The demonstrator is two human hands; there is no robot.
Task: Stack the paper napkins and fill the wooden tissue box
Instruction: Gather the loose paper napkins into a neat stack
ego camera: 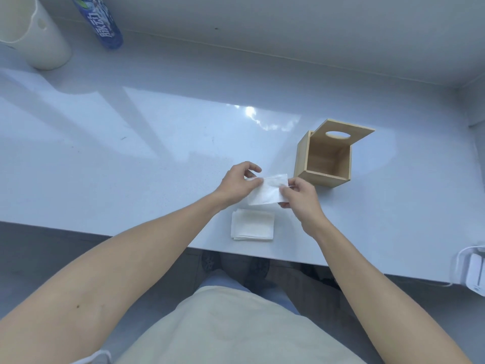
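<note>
A white paper napkin (pixel 267 190) is held above the table between both hands. My left hand (pixel 237 186) pinches its left edge and my right hand (pixel 300 197) pinches its right edge. Just below it, near the table's front edge, a small stack of folded white napkins (pixel 252 225) lies flat. The wooden tissue box (pixel 325 157) stands to the right of my hands, open at the top and empty inside. Its lid (pixel 343 131), with an oval hole, leans back at the far side.
The white table (pixel 131 158) runs to a wall at the back. A cream cylinder (pixel 39 35) and a blue bottle (pixel 101 22) stand at the far left. A white device with a cable (pixel 472 269) sits at the front right edge.
</note>
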